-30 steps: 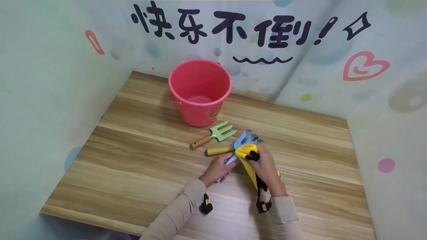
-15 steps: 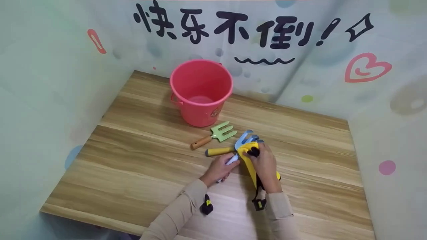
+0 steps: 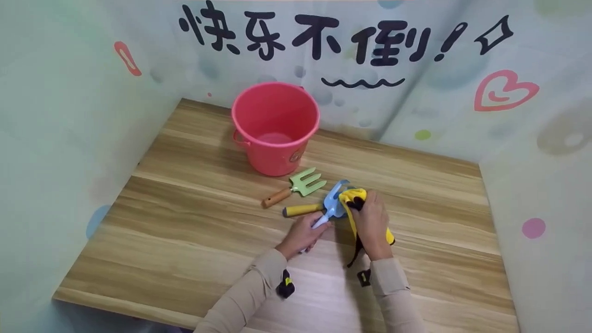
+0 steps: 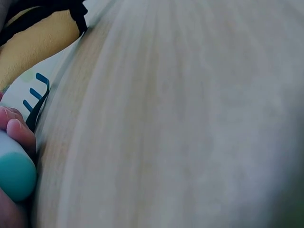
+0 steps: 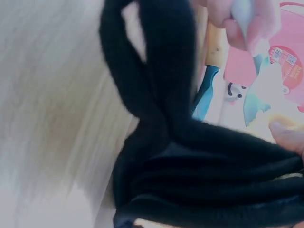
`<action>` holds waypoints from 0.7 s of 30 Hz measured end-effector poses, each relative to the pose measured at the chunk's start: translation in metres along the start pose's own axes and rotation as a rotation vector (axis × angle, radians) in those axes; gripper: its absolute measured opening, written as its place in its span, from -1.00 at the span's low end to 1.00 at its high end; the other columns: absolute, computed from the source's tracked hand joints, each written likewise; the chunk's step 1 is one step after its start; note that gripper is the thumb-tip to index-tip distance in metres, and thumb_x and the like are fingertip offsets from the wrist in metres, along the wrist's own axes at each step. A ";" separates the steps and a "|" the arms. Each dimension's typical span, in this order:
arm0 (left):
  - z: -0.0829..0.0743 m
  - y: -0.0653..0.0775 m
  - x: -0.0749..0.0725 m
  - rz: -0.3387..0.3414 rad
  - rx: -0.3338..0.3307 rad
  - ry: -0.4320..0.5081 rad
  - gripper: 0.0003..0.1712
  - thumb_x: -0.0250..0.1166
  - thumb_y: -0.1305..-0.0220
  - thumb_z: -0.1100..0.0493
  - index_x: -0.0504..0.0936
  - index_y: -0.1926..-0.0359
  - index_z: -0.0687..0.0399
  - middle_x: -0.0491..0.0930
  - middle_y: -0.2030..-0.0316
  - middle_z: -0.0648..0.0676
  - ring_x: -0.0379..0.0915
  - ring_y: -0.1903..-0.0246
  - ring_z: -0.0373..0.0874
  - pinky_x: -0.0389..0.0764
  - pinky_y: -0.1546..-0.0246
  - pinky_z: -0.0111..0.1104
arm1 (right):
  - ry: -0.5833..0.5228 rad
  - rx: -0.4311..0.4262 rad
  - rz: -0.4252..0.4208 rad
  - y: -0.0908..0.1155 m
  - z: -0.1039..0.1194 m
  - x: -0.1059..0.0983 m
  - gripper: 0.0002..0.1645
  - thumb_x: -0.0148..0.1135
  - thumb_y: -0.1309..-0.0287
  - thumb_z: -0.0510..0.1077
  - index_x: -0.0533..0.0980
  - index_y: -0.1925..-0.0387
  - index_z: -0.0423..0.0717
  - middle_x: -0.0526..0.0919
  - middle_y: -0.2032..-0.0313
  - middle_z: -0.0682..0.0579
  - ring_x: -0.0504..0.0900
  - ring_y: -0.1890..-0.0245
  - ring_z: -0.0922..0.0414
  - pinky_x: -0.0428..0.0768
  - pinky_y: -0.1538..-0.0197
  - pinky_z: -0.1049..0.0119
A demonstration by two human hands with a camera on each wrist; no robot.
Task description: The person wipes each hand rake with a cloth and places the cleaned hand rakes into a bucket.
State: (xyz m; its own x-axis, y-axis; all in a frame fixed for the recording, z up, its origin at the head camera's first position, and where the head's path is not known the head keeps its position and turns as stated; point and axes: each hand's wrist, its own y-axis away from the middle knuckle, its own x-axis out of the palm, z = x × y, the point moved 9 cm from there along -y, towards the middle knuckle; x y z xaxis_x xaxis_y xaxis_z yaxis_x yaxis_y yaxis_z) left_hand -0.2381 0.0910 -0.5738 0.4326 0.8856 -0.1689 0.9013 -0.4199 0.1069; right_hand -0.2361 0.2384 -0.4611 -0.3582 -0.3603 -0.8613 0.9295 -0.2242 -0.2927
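yellow-and-black cloth (image 3: 354,193) is sitting bunched in the right hand (image 3: 374,219), just beside the head of a light-blue tool (image 3: 329,212); i'm not able to tell whether the two are touching. from my distant seat i'm seeing that right hand clamped on one gathered end, thumb and fingers pinching, while the left hand (image 3: 303,233) is gripping the tool by its pale handle, fingers curled around it. i'm reckoning the cloth as light, soft and hard to break, but its loose dark folds are seeming prone to sagging and catching on tines, so i'm favouring a hold on the thick bunched end. the light-blue tool is looking stiff, its smooth handle perhaps a little slippery; i'm trusting a full wrap there, clear of the head. nearby, a yellow-handled tool (image 3: 301,211) and a green fork (image 3: 306,183) are lying on the tabletop (image 3: 185,222).
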 end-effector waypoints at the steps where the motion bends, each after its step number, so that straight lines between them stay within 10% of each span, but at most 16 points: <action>1: 0.000 0.000 -0.001 -0.002 0.000 -0.002 -0.92 0.15 -0.23 0.00 0.49 0.30 -0.16 0.36 0.70 -0.06 0.18 0.87 -0.27 0.29 0.94 -0.43 | 0.005 -0.013 -0.007 -0.001 0.002 0.000 -0.47 0.34 0.04 0.01 0.31 0.20 -0.23 0.47 0.34 -0.21 0.52 0.34 -0.14 0.53 0.35 -0.04; 21: 0.000 0.001 -0.001 0.008 -0.030 -0.040 -0.89 0.14 -0.23 -0.05 0.48 0.29 -0.19 0.38 0.68 -0.05 0.19 0.86 -0.25 0.30 0.94 -0.42 | 0.109 -0.284 -0.144 -0.002 0.027 -0.001 -0.65 0.28 0.25 -0.38 0.34 0.35 -0.25 0.48 0.53 -0.16 0.49 0.58 -0.09 0.50 0.56 0.08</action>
State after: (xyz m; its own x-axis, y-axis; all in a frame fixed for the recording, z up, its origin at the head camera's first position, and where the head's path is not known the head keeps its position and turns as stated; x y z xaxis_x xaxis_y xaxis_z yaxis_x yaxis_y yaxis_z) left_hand -0.2376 0.0902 -0.5733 0.4407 0.8734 -0.2073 0.8970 -0.4200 0.1376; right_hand -0.2399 0.2142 -0.4486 -0.4905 -0.2407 -0.8376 0.8629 0.0006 -0.5054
